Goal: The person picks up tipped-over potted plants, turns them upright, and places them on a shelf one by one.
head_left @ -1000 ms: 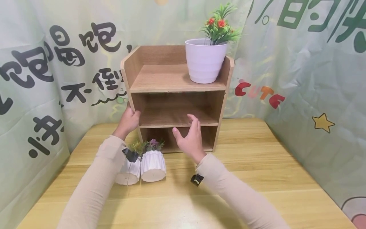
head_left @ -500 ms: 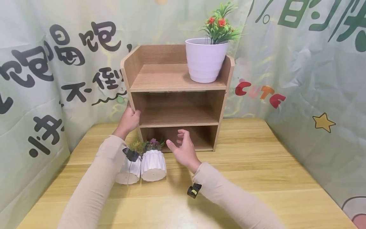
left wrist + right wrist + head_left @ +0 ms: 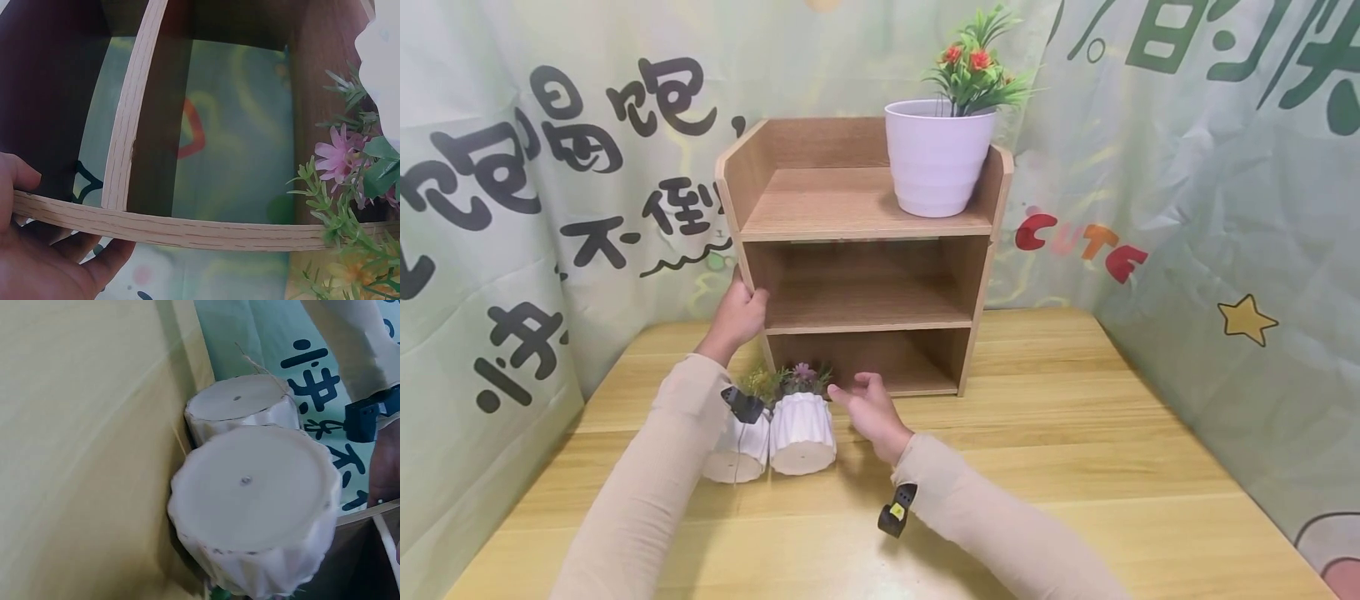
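My left hand (image 3: 733, 321) grips the left side panel of a wooden shelf (image 3: 857, 204). In the left wrist view, the thumb lies inside the panel's edge (image 3: 206, 234) and the fingers outside it. Two white fluted flowerpots lie on their sides before the shelf, bases facing me. The right one (image 3: 802, 437) bears a purple flower (image 3: 803, 372); the left one (image 3: 741, 454), partly behind my left wrist, has yellowish sprigs. My right hand (image 3: 872, 421) is just right of the purple-flowered pot, thumb beside its leaves, holding nothing. The right wrist view shows both pot bases (image 3: 250, 487) but not that hand.
A larger white pot (image 3: 938, 162) with red flowers stands at the right end of the shelf's top. The wooden table (image 3: 1060, 450) spreads around the shelf. Printed cloth (image 3: 1225, 208) hangs close behind and on both sides.
My right hand has come down and to the left, from in front of the shelf's middle level to beside the purple-flowered pot. The left hand has kept its hold on the shelf.
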Motion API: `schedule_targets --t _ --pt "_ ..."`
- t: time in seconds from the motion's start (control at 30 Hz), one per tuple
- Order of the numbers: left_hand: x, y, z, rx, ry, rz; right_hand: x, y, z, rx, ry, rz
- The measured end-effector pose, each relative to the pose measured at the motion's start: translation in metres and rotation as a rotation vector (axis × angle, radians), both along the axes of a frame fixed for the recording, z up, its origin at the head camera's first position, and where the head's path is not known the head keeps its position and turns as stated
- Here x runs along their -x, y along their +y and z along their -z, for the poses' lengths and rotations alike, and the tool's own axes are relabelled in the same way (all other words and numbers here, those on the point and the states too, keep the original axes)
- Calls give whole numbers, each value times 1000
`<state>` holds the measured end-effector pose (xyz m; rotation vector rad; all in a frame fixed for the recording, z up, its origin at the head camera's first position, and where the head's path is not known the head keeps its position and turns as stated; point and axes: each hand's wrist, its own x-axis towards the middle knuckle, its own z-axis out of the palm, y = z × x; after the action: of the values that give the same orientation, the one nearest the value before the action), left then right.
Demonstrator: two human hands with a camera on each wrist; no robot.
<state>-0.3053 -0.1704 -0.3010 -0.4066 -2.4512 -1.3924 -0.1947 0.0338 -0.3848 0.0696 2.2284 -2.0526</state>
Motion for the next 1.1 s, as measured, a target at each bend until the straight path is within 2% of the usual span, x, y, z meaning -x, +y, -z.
schedule_targets --t 0.2,0.37,0.63,0.8,1.1 --pt "1 0 0 -9 -4 -1 2 -11 9 67 -98 -11" --pt "1 -1 0 -19 -8 1 5 -18 12 56 -155 -1" --pt "0 -1 0 -5 -18 3 9 -24 24 111 -182 -82" --pt "-2 -2 4 -3 -32 1 7 -27 30 102 -222 -144" --pt "-2 -1 2 -4 -9 -3 9 -32 29 69 -230 -196"
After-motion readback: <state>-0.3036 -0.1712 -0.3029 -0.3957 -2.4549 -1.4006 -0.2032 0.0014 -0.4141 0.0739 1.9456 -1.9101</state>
